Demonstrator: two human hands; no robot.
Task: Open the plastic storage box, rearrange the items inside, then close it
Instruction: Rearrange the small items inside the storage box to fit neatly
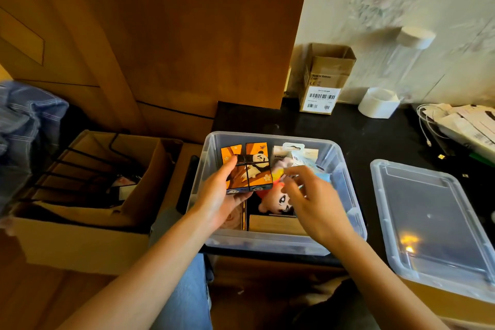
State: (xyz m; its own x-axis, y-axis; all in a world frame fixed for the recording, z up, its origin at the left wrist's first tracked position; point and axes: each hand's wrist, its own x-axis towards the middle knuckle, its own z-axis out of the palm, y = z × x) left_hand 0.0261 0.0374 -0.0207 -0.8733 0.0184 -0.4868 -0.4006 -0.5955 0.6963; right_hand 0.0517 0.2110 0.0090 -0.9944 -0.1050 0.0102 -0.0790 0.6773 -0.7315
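The clear plastic storage box [345,169] stands open on the dark table, its lid [434,220] lying flat to the right. My left hand [225,195] grips an orange panda-printed cube puzzle [253,171] above the box's left side. My right hand [316,198] hovers over the box's middle, fingers curled down at small packets [302,158]; whether it holds one is unclear. Below it lie a plush doll [276,202] and a brown box [276,225].
An open cardboard carton [88,238] with black straps sits left on the floor. A small cardboard box [325,80], a white tape roll [379,102] and cables with papers [455,126] lie at the table's back. Wooden cabinets rise behind.
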